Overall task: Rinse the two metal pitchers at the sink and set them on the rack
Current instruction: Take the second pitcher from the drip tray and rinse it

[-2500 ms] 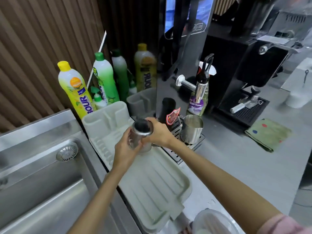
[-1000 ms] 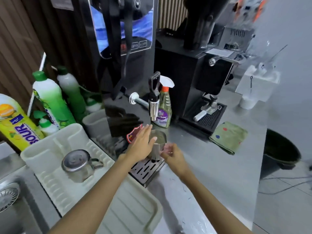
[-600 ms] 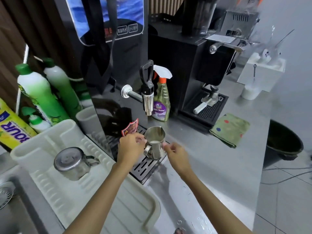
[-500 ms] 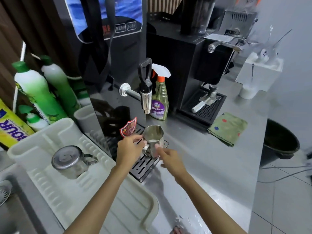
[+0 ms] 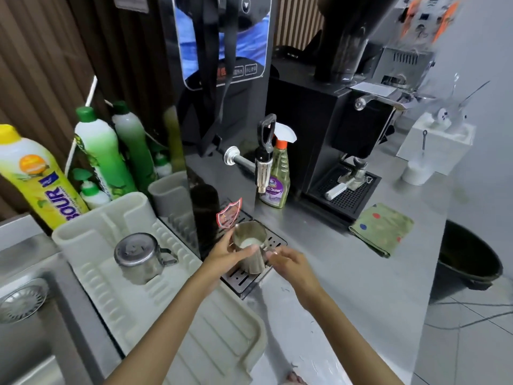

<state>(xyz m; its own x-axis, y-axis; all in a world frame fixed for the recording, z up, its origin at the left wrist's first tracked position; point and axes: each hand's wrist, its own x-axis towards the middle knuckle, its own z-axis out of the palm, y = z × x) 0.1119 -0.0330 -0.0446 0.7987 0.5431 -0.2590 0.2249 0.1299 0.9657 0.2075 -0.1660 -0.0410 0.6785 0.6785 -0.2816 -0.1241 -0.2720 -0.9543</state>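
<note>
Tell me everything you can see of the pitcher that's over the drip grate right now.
The second pitcher is a small shiny steel jug, upright and open-topped, with a pour spout facing away from the camera and a little white liquid in its bottom. It is over the slotted drip grate under the dispenser tap. The left hand wraps its left side, thumb across the front; the right hand is at its handle side. Whether it rests on the grate is unclear.

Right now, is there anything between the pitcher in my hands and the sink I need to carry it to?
Yes. The white dish rack lies between the held pitcher and the sink, with the upside-down pitcher on its far part. Both hands, left and right, are on the held pitcher; lift it over the rack.
</note>
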